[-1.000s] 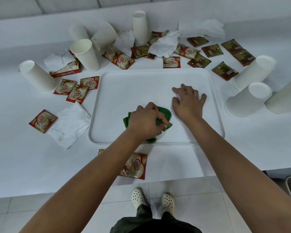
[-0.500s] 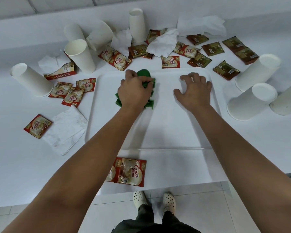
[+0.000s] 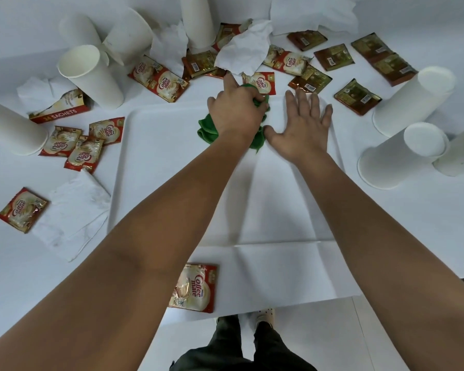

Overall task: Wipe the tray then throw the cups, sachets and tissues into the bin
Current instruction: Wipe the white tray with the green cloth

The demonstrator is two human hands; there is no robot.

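Observation:
A white tray (image 3: 161,167) lies on the white table in front of me. My left hand (image 3: 235,109) grips a bunched green cloth (image 3: 208,128) at the tray's far edge, near the middle. My right hand (image 3: 302,127) presses flat on the tray just right of the cloth, fingers spread. Around the tray lie white paper cups, such as an upright cup (image 3: 90,76) at the back left, red Coffee mate sachets (image 3: 158,79), brown sachets (image 3: 356,96) and crumpled tissues (image 3: 244,48).
Toppled cups (image 3: 402,156) crowd the right side of the tray. A flat tissue (image 3: 73,212) and sachets lie to the left, and one sachet (image 3: 194,289) sits near the table's front edge. A torn sachet box (image 3: 60,108) lies at the back left.
My left hand has swept the green cloth from the tray's near side up to its far edge and a little rightward. My right hand has slid further up the tray.

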